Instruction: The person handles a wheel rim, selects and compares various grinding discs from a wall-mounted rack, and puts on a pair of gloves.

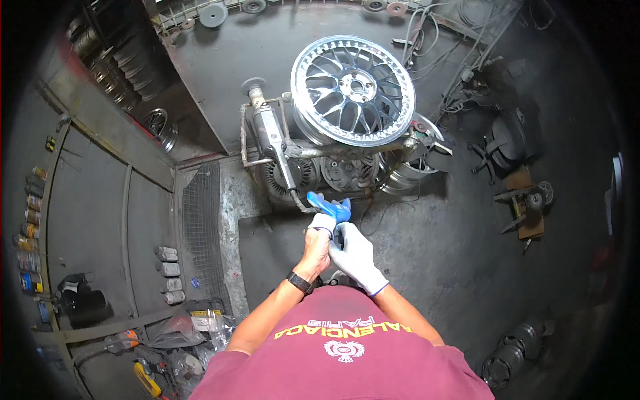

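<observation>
My left hand (328,212) is held out in front of my chest in a glove with a blue-coated palm and a white cuff. Its fingers look stretched out, partly bent, with nothing visible in them. In a white-backed glove, my right hand (357,257) presses against the left wrist; its fingers close at the cuff of the left glove, their tips partly hidden. Beyond the hands, a shiny multi-spoke wheel rim (357,87) rests tilted on a metal stand (320,152). Left of it hangs a long grey power grinder (268,130) with a disc on top.
More wheel rims (350,171) sit under the stand. A mesh panel (202,227) and several bottles (169,270) are to the left, with a yellow-handled tool (147,379) at lower left. A wheeled chair base (485,160) and cardboard (530,223) are at right; stacked rims (507,360) lie lower right.
</observation>
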`<control>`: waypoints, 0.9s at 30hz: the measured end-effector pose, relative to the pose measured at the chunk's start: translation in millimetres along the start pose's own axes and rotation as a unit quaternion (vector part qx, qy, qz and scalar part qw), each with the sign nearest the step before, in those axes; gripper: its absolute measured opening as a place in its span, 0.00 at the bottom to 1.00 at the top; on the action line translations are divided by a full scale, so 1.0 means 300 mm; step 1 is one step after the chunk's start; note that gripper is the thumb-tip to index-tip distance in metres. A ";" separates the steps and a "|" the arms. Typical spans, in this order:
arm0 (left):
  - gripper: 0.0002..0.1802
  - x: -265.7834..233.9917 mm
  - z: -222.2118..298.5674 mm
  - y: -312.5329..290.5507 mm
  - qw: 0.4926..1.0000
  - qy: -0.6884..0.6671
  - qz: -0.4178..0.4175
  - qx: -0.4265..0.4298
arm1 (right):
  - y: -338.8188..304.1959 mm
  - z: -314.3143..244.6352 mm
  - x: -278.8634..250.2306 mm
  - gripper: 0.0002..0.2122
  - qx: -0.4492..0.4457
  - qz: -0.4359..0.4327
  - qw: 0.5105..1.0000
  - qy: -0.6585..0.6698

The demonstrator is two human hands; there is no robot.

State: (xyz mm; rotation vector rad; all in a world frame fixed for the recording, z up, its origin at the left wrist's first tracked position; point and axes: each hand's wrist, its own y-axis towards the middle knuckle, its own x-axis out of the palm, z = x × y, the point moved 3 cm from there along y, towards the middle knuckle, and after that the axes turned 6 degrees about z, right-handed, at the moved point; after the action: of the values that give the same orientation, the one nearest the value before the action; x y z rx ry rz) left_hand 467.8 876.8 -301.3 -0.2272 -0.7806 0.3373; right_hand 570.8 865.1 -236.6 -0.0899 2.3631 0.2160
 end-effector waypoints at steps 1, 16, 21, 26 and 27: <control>0.25 -0.011 0.014 0.001 1.000 0.015 -0.003 -0.018 | -0.002 0.006 0.011 0.10 0.004 0.007 1.000 0.025; 0.28 -0.108 0.086 0.132 0.991 -0.123 0.047 0.023 | -0.036 -0.085 0.014 0.10 -0.266 -0.127 0.955 -0.044; 0.41 -0.103 0.022 0.156 0.873 -0.322 -0.195 -0.310 | -0.051 -0.099 0.014 0.09 -0.260 -0.157 0.953 0.001; 0.31 -0.063 0.040 0.183 0.949 -0.227 -0.164 -0.142 | -0.065 -0.118 -0.017 0.09 -0.244 -0.184 0.949 0.074; 0.32 -0.044 0.047 0.175 0.955 -0.224 -0.183 -0.070 | -0.061 -0.132 -0.034 0.10 -0.243 -0.209 0.944 0.071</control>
State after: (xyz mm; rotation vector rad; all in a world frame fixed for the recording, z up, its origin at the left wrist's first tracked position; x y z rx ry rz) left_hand 437.9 921.2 -316.9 -0.1328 -1.2763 -0.0253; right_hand 553.4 840.0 -204.0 -0.8597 2.3146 0.5938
